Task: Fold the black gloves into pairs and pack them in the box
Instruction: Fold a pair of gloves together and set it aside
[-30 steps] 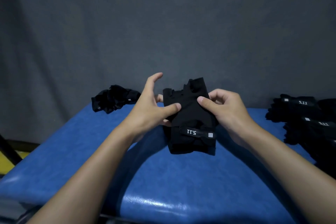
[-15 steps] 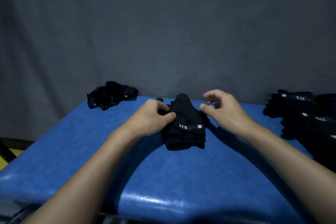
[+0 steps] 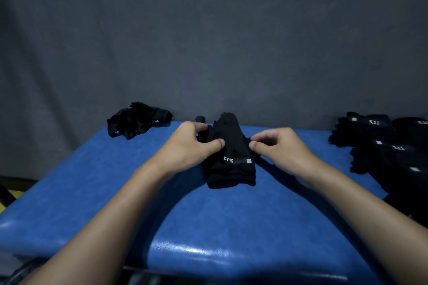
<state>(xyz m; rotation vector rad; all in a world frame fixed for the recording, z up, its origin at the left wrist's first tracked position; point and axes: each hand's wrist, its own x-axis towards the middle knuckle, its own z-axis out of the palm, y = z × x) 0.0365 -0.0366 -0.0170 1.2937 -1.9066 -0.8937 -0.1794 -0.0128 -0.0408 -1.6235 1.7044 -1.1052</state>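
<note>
Across the bottom of the frame: glossy blue padded tabletop [image 3: 208,233], with both bare forearms reaching up-frame toward the centre.

At frame centre, flat on the tabletop: folded pair of black fabric gloves [image 3: 231,169], white 5.11 wrist label facing up, finger ends pointing toward the far edge.

Left of the pair: left hand [image 3: 190,146], thumb pressed on top of the fabric, fingers curled round the left edge, gripping it.

Right of the pair: right hand [image 3: 280,146], fingers curled, thumb tip against the right edge. Fabric pinched between thumb and finger or not: cannot tell.

Farther back, at the right edge of the frame: stack of black gloves [image 3: 379,143] with white labels showing, well apart from the hands. Folded or waiting: cannot tell; judged by the orderly layering, probably sorted.

Farther back, left of centre, at the far table edge: crumpled heap of black gloves [image 3: 136,120], judged unfolded.

Behind everything, filling the upper frame: plain grey cloth backdrop [image 3: 208,30].

Progress, as a judgement: one pair aligned and laid down, fold under adjustment or pressing. Remaining: heap at left to pair and fold, then all packing. No box in view, so nothing confirmed as packed.
</note>
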